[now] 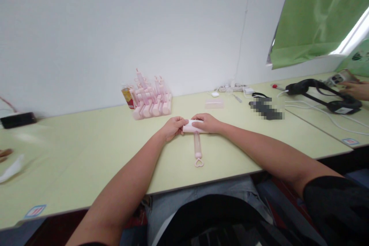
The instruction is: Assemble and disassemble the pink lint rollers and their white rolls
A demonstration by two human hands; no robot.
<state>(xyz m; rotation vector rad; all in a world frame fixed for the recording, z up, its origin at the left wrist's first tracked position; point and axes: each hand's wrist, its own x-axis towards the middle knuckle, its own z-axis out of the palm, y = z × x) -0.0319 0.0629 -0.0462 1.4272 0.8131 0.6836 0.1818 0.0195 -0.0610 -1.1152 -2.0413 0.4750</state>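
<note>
A small pink lint roller (197, 144) lies near the table's front edge, its translucent handle and heart-shaped end ring pointing toward me. Its white roll head (188, 127) runs crosswise between my hands. My left hand (173, 127) pinches the left end of the head. Around the right end, the fingers of my right hand (208, 123) are wrapped, with the thumb on top. Part of the head is hidden under the fingers. A translucent pink cover (214, 103) rests on the table beyond my right hand.
Several more pink lint rollers (152, 105) are grouped near the wall beside a yellow and red packet (127, 97). A power strip (235, 87) and cables run along the wall. At right lies a black headset (325, 94), near another person's hand (356, 90). A phone (17, 120) sits far left.
</note>
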